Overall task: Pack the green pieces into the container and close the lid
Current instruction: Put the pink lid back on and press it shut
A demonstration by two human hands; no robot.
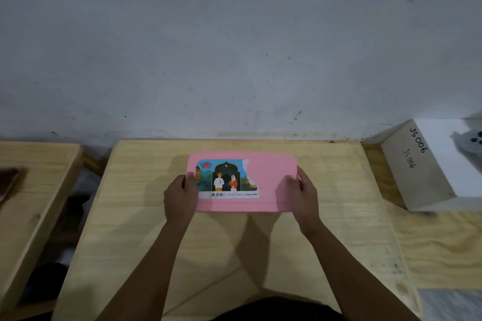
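Observation:
A pink rectangular container [271, 180] lies on the wooden table [234, 242] with its pink lid on top. A partly torn picture sticker [227, 180] covers the lid's left half. My left hand [180, 198] grips the container's left edge, thumb on the lid. At the right edge, my right hand [302, 195] holds on in the same way. No green pieces are visible; the lid hides the inside.
A white box [427, 164] with handwritten marks stands at the right on a second wooden surface. Another wooden table [31, 190] sits to the left across a gap, with a dark object [7, 182] on it. A grey wall rises behind the table.

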